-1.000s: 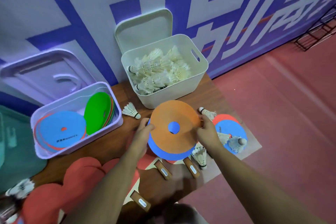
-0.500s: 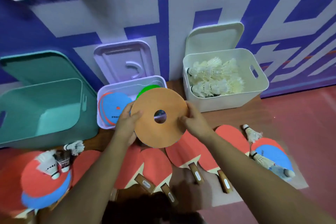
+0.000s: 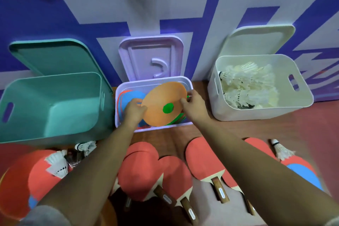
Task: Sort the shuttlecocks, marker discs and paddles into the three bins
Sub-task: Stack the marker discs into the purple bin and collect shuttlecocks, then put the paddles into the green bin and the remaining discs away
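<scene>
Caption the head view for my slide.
Left hand and right hand hold an orange marker disc over the lilac bin, between an empty teal bin and a white bin of shuttlecocks.

We see a thin orange disc (image 3: 159, 101), matt and smooth, like soft plastic. The lilac bin (image 3: 165, 127), teal bin (image 3: 55, 97) and white bin (image 3: 256, 113) are moulded plastic, smooth with a faint satin sheen. The shuttlecocks (image 3: 247, 86) in the white one look feathery and fluffy. The paddles (image 3: 203, 159) have matt red rubber faces, and their handles (image 3: 216, 183) are varnished wood with a slight gloss. We take the table (image 3: 176, 134) for smooth, polished brown wood.
</scene>
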Motion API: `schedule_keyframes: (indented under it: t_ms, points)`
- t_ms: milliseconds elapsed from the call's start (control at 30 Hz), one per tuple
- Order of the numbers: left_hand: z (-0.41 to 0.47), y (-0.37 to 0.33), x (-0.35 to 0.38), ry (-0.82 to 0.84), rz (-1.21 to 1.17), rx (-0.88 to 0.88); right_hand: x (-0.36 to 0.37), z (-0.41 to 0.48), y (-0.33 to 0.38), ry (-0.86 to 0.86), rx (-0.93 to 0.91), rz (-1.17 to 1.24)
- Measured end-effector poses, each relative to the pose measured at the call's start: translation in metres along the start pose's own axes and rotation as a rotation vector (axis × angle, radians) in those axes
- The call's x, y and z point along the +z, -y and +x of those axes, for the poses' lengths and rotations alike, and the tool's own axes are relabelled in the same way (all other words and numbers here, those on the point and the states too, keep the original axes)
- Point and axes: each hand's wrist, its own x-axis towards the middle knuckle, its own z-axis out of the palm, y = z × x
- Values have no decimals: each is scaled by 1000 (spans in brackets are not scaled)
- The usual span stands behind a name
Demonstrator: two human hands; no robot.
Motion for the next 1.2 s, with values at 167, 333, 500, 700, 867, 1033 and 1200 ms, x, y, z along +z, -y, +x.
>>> schedule_keyframes:
  t_ms: [167, 333, 500, 700, 867, 1033, 1200]
  points:
    - [26, 3, 19, 91, 95, 28, 19, 18, -17, -36, -6, -90]
    - [26, 11, 33, 264, 383, 146, 27, 17, -34, -198, -60, -208]
    - [10, 20, 15, 202, 160, 202, 15, -25, -38, -230, -86, -124]
    - [-47, 46, -15, 160, -18, 259, 8, -91, -55, -185, -47, -114]
    - [-117, 78, -17, 97, 24, 323, 10, -151, -83, 0, -1, -217]
    - [-184, 130, 1, 80, 103, 56, 37, -194, -125, 340, 5, -387]
    - [-238, 173, 25, -52, 136, -131, 66, -211, -143, 482, -8, -396]
